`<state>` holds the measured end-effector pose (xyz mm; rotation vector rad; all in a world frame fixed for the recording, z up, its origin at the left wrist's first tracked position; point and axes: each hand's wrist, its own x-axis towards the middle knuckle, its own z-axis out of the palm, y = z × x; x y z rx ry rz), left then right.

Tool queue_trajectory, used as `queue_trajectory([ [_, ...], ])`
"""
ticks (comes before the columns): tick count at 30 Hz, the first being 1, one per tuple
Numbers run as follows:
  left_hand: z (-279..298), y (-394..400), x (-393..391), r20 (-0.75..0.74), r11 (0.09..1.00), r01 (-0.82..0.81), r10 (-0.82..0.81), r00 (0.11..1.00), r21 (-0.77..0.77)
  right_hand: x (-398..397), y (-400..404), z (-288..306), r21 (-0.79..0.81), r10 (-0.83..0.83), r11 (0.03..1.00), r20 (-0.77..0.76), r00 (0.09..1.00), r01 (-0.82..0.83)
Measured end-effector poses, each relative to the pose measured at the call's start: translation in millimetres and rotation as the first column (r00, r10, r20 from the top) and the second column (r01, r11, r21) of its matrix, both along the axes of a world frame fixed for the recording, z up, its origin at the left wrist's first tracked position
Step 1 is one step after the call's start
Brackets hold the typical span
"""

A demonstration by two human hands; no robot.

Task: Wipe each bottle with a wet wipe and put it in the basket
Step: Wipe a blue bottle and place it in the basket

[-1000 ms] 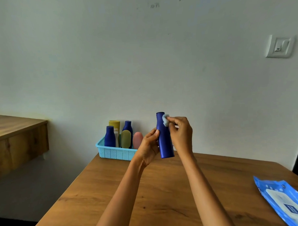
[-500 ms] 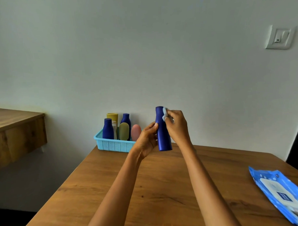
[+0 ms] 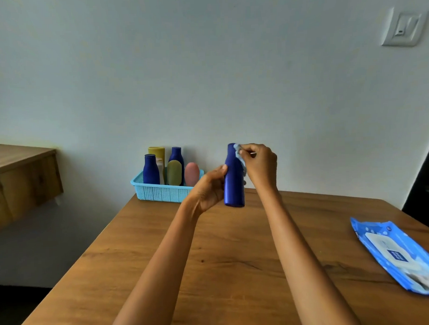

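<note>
Bottle first: we see a tall dark-blue plastic bottle [image 3: 233, 178] held upright in the air above the brown wooden table [image 3: 224, 271], right of the light-blue plastic mesh basket [image 3: 161, 192]. Our left hand [image 3: 208, 190] curls round its lower body. Our right hand [image 3: 259, 164] pinches a crumpled pale-blue wet wipe [image 3: 239, 154] against the bottle's neck.

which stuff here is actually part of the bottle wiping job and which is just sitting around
Part of the job:
- blue bottle, held by the left hand
- wet wipe, pinched against the bottle top by the right hand
- basket with bottles already in it
- wipes pack on the table

Just lying about:
- wall switch
- side shelf
</note>
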<state>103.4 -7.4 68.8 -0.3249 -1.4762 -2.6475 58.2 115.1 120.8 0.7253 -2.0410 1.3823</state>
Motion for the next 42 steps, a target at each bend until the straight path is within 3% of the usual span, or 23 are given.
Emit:
queue_trajectory([
  [3,2.1,1.6,-1.8,-0.009,0.997,0.07,-0.07,0.997,-0.045,-0.7,1.8,3.0,-0.034,0.051,0.998,-0.062,0.997,-0.053],
  [5,3.2,0.6,-4.4,0.012,0.998,-0.014,0.015,1.0,-0.063,0.9,0.8,3.6,0.118,0.078,0.99,-0.057,0.995,-0.071],
  [8,-3.4,-3.3,-8.9,0.031,0.986,-0.145,0.148,0.989,-0.084,3.9,0.3,5.3,0.331,0.136,0.931,0.082,0.987,-0.155],
  [11,-8.4,-1.0,-9.3,0.036,0.966,-0.189,0.198,0.98,-0.175,0.6,4.5,7.0,0.333,0.111,0.925,0.225,0.968,-0.183],
  [16,-3.0,-0.3,-7.9,0.035,0.95,-0.109,0.125,0.992,-0.291,-4.8,5.1,1.3,0.135,-0.054,0.989,-0.031,0.998,0.058],
  [21,-0.7,-0.8,-9.3,0.038,0.924,-0.146,0.17,0.985,-0.354,-2.4,2.6,0.7,0.295,0.024,0.955,-0.101,0.995,0.007],
  [23,-1.7,-1.4,-8.8,0.027,0.939,-0.195,0.211,0.977,-0.285,1.6,0.4,0.8,0.363,0.093,0.928,-0.023,0.995,-0.079],
  [27,-2.8,-7.2,-9.6,0.015,0.97,-0.232,0.234,0.972,-0.074,6.4,2.3,4.1,0.328,0.194,0.91,0.204,0.96,-0.254],
  [32,0.9,-11.9,-7.5,0.046,0.976,-0.212,0.21,0.977,0.053,2.1,13.1,9.6,0.339,0.288,0.823,0.441,0.85,-0.455],
  [34,-0.6,-9.2,-6.9,0.049,0.986,-0.16,0.157,0.986,0.051,-0.6,11.7,7.7,0.26,0.286,0.882,0.369,0.884,-0.394],
  [37,-2.5,-8.2,-7.1,0.037,0.999,-0.01,0.008,0.999,0.037,-5.4,3.5,1.5,0.122,0.16,0.977,0.114,0.981,-0.173],
  [42,4.3,-3.7,2.6,-0.012,0.985,0.171,-0.171,0.985,-0.037,-7.7,1.6,-1.6,-0.131,0.075,0.987,-0.123,0.99,-0.091],
])
